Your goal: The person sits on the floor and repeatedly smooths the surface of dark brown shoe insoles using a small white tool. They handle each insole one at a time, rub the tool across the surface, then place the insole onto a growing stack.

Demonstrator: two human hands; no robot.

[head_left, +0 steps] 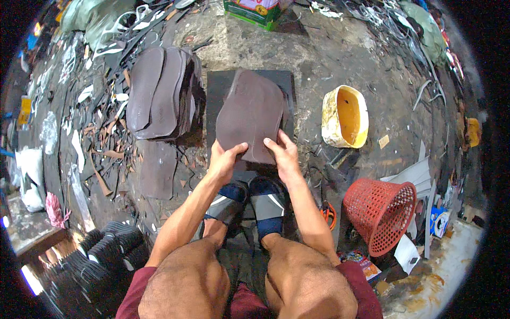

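A small stack of dark brown, sole-shaped sheets (248, 114) is in front of me, over a black square board (215, 87). My left hand (223, 161) grips its near left edge, thumb on top and fingers underneath. At the near right edge, my right hand (283, 158) holds the same sheets in the same way, with its thumb pressed on the upper face. How many sheets are in my grip cannot be made out. To the left stands a taller pile of similar brown sole sheets (159, 98), and one flat brown piece (158, 173) lies just nearer than it.
A yellow-lined, cut-open container (325, 122) stands right of the board. Nearer on the right, a red perforated basket (361, 204) lies tilted beside orange-handled scissors (330, 215). Scraps (103, 143) litter the left floor. Black ridged soles (95, 260) are stacked at lower left.
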